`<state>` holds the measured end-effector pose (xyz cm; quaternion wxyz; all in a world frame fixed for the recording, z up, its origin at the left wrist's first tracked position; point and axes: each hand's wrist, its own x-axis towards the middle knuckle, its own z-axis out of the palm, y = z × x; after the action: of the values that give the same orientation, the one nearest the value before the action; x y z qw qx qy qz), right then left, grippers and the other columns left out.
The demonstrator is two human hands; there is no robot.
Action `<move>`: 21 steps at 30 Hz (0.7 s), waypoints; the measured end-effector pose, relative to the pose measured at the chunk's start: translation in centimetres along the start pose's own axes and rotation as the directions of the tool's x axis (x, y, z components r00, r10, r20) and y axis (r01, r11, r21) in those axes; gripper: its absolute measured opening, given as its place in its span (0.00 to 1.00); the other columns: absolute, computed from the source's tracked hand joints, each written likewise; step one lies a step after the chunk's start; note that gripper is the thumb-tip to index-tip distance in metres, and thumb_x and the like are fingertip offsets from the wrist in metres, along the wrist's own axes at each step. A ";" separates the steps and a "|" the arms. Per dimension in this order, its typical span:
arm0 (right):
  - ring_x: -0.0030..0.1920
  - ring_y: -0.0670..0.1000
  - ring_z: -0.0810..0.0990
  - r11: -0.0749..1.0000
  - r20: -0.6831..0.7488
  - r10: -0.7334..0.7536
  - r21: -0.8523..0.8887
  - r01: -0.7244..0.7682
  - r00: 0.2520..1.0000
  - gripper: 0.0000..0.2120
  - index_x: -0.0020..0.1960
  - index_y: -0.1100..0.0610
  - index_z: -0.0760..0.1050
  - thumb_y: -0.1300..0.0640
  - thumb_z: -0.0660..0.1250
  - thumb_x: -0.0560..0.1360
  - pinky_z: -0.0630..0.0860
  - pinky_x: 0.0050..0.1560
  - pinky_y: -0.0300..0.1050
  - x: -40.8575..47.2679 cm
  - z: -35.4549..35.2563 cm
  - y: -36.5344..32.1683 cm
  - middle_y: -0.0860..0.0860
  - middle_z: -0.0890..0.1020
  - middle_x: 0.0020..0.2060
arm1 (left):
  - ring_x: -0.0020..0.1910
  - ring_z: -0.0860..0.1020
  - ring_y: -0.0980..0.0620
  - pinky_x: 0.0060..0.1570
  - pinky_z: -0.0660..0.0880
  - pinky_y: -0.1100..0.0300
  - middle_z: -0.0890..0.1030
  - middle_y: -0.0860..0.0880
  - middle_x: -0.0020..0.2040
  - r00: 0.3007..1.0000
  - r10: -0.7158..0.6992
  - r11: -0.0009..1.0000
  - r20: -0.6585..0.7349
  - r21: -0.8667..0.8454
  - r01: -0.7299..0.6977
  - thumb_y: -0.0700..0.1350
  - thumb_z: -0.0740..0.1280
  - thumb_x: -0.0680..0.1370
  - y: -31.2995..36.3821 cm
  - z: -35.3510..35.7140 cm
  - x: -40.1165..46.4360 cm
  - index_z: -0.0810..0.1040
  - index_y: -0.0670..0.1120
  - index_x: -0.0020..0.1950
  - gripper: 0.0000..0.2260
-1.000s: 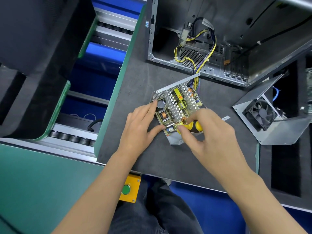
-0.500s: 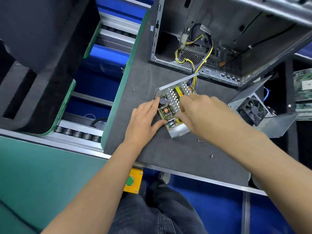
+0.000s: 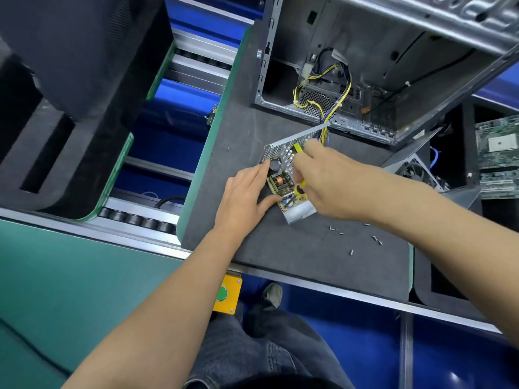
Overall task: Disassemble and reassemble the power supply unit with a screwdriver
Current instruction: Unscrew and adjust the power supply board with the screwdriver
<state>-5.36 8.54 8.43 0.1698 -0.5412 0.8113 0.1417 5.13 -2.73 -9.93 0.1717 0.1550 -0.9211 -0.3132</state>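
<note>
the worktop (image 3: pixel 269 248) is a dark grey mat with a green edge along its left side. on it lies the opened power supply unit (image 3: pixel 289 183), circuit board up. behind it stands an open metal computer case (image 3: pixel 379 60). loose screws (image 3: pixel 351 237) are scattered on the mat just right of the unit. a metal fan cover (image 3: pixel 415 169) rests at the right edge.

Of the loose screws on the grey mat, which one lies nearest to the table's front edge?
The lone screw, lying apart from the others and closest to the front edge of the mat. The other screws sit farther back.
</note>
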 end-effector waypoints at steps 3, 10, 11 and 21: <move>0.47 0.59 0.77 0.993 -0.043 0.051 -0.109 -0.056 0.998 0.08 0.58 0.57 0.71 0.54 0.60 0.82 0.71 0.42 0.47 0.1 0.2 -0.7 0.54 0.72 0.53 | 0.63 0.74 0.43 0.58 0.69 0.50 0.77 0.45 0.66 1.000 0.000 1.000 0.001 0.009 0.000 0.52 0.75 0.74 -0.1 0.0 0.0 0.69 0.40 0.75 0.33; 0.47 0.57 0.72 0.997 0.044 0.059 0.056 -0.061 0.997 0.11 0.60 0.57 0.67 0.57 0.63 0.79 0.71 0.46 0.50 -0.3 0.1 -0.1 0.55 0.67 0.55 | 0.62 0.74 0.43 0.58 0.68 0.51 0.77 0.45 0.65 1.000 -0.001 1.000 0.008 0.009 0.001 0.52 0.74 0.75 0.0 -0.2 0.1 0.69 0.41 0.75 0.33; 0.46 0.57 0.74 0.999 0.038 0.052 0.010 -0.052 0.998 0.11 0.60 0.57 0.68 0.59 0.63 0.79 0.72 0.44 0.49 -0.2 0.1 -0.2 0.55 0.68 0.55 | 0.63 0.74 0.43 0.58 0.68 0.51 0.77 0.45 0.65 1.000 0.000 1.000 0.011 0.011 0.000 0.52 0.74 0.75 0.0 -0.2 0.1 0.68 0.41 0.75 0.33; 0.53 0.59 0.73 0.997 0.048 0.082 0.008 -0.082 0.996 0.12 0.60 0.56 0.68 0.64 0.61 0.77 0.68 0.48 0.50 -0.9 0.1 0.0 0.55 0.69 0.56 | 0.63 0.73 0.43 0.59 0.67 0.51 0.77 0.45 0.66 1.000 0.003 1.000 0.016 0.018 -0.003 0.52 0.74 0.75 0.0 -0.1 0.0 0.67 0.41 0.76 0.33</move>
<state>-5.01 9.29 8.69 0.1857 -0.5031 0.8293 0.1570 5.15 -2.84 -9.86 0.1633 0.1527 -0.9254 -0.3060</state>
